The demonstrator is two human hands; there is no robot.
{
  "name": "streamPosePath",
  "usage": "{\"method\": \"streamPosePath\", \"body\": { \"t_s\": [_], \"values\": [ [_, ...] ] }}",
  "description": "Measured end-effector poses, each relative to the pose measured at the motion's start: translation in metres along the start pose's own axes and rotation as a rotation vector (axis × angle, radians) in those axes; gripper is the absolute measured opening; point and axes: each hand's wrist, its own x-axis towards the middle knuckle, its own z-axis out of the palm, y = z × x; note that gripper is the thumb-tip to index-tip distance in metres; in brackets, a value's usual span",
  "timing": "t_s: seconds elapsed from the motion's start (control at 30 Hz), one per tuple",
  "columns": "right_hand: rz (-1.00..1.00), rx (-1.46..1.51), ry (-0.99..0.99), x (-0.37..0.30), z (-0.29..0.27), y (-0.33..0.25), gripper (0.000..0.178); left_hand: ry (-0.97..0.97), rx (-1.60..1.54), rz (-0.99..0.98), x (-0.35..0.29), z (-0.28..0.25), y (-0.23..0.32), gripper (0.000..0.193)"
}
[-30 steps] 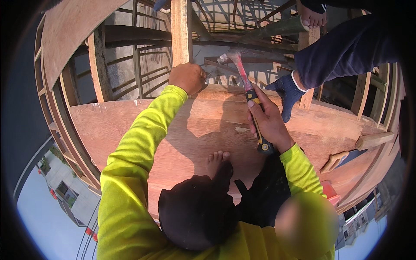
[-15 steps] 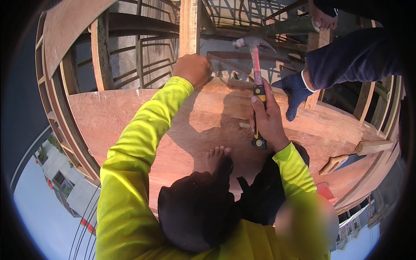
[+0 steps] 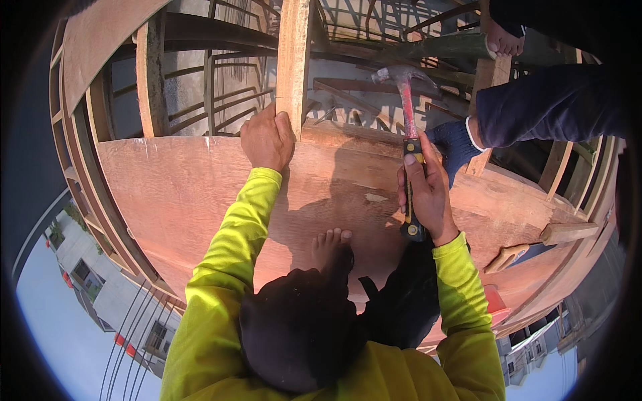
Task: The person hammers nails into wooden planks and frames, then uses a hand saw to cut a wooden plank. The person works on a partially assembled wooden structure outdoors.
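Observation:
My right hand (image 3: 428, 194) is wrapped round the black and yellow grip of a claw hammer (image 3: 409, 107), whose metal head points away from me and whose neck is red and worn. My left hand (image 3: 269, 139) is closed at the far edge of the plywood panel (image 3: 167, 187), its thumb against the left side of an upright wooden beam (image 3: 293, 60). What its curled fingers hold, if anything, is hidden. Just right of the hammer, another person's hand in a dark blue glove (image 3: 458, 148) rests at the panel's edge.
My bare foot (image 3: 329, 246) stands on the plywood. A wooden-handled saw (image 3: 506, 259), a short timber piece (image 3: 568, 232) and a red object (image 3: 495, 304) lie to the right. The other person's bare foot (image 3: 505, 41) is at the far right. Beyond the edge, gaps open between timber framing (image 3: 151, 80).
My left hand has moved left and slightly nearer, from over the beam's lower end to its left side. The hammer has shifted a little right and nearer, still in my right hand.

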Motion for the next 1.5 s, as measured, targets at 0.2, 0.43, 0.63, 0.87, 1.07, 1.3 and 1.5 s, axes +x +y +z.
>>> {"method": "streamPosePath", "body": {
  "t_s": [0.2, 0.43, 0.63, 0.87, 1.07, 1.3, 1.5],
  "values": [
    [0.119, -0.122, -0.236, -0.018, 0.020, 0.008, 0.058, 0.068, -0.062, -0.066, -0.001, 0.006, 0.005, 0.027],
    [-0.084, 0.122, 0.124, 0.002, 0.032, -0.002, 0.060, 0.095, -0.058, -0.039, -0.008, 0.010, -0.003, 0.026],
    [0.130, 0.015, -0.072, -0.001, 0.013, -0.018, 0.059, 0.129, -0.063, -0.038, -0.012, 0.011, -0.008, 0.026],
    [0.193, -0.194, -0.383, -0.007, 0.036, 0.000, 0.056, 0.157, -0.081, -0.067, -0.008, 0.013, -0.005, 0.027],
    [-0.181, 0.142, 0.139, 0.013, 0.049, -0.035, 0.060, 0.184, -0.085, -0.066, -0.007, 0.015, -0.007, 0.032],
    [0.198, -0.128, -0.118, -0.018, 0.028, -0.012, 0.061, 0.164, -0.033, -0.095, -0.014, 0.011, -0.007, 0.034],
    [0.110, 0.014, 0.038, -0.009, 0.042, -0.013, 0.060, 0.191, -0.097, -0.068, -0.007, 0.014, -0.003, 0.037]
  ]
}}
